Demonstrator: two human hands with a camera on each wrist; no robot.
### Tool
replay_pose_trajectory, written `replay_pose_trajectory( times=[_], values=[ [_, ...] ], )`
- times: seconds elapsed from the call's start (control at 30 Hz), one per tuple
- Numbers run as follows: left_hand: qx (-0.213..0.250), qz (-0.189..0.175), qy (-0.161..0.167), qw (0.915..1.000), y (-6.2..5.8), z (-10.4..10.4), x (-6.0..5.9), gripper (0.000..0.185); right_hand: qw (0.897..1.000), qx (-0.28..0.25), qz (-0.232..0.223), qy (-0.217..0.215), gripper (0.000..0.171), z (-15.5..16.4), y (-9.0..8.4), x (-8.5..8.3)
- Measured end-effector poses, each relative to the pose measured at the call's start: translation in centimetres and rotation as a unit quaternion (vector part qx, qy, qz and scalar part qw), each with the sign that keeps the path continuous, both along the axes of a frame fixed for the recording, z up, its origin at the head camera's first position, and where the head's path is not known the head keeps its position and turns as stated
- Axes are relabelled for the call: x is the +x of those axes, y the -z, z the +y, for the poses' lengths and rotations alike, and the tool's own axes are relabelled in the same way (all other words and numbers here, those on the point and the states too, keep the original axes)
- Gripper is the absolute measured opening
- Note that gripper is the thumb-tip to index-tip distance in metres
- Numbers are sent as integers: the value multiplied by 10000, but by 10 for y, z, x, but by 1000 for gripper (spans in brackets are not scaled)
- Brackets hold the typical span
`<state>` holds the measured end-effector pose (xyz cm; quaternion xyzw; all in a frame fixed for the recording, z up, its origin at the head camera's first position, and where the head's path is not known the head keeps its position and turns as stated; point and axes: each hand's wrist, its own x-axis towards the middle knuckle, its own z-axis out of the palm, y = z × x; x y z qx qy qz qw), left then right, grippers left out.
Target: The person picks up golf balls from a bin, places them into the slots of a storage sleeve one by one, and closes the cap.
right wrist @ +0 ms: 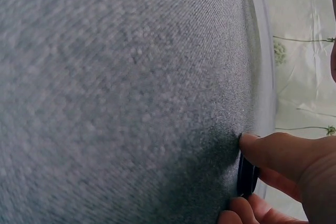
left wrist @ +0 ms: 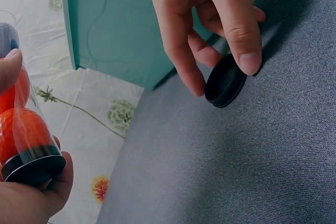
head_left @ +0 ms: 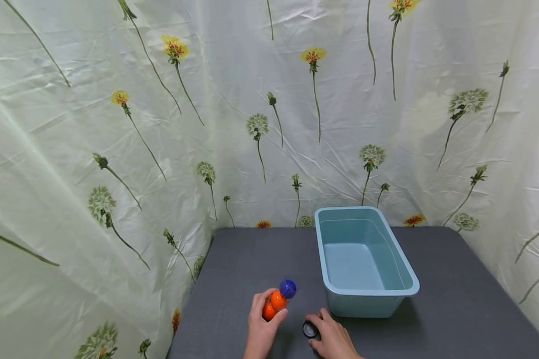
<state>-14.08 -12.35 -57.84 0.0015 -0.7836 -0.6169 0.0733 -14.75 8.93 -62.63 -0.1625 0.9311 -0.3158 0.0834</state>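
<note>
My left hand (head_left: 261, 326) grips a clear plastic tube (left wrist: 32, 135) of balls, held tilted above the table. Inside it are orange balls (head_left: 278, 300) and, toward its far end, a blue ball (head_left: 288, 288). A black cap (left wrist: 37, 167) closes the tube's lower end in the left wrist view. To the right, my right hand (head_left: 334, 336) pinches a loose round black lid (head_left: 310, 329) between thumb and fingers. That lid stands tilted at the grey table surface, its hollow side showing in the left wrist view.
A light blue plastic tub (head_left: 367, 293) stands on the grey table (head_left: 251, 259), just beyond my right hand. Behind and to the left hangs a pale curtain (head_left: 233, 99) printed with dandelions, meeting the table's edges.
</note>
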Motion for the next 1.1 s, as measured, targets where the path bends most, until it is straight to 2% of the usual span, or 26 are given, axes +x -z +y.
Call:
replay_pose_trajectory(
  times=[0.4,0.53,0.63,0.77,0.93,1.1],
  values=[
    [-88,-25,159,9998,1,1,0,52,9996,-62,-251,129,35,0,2,-7],
    [-174,240,200,9994,6,1,1,50,9996,-86,-256,91,33,2,-4,-5],
    [-216,478,203,9984,11,0,3,50,9996,-129,-205,107,33,3,-11,-2],
    [-170,605,233,9977,14,-1,3,50,9995,-286,-73,149,34,5,-25,4],
    [-143,438,377,9982,13,-1,3,48,9975,-676,111,193,34,9,-47,13],
    [-188,207,547,9981,10,-1,4,47,9937,-875,619,320,36,10,-69,21]
  ],
)
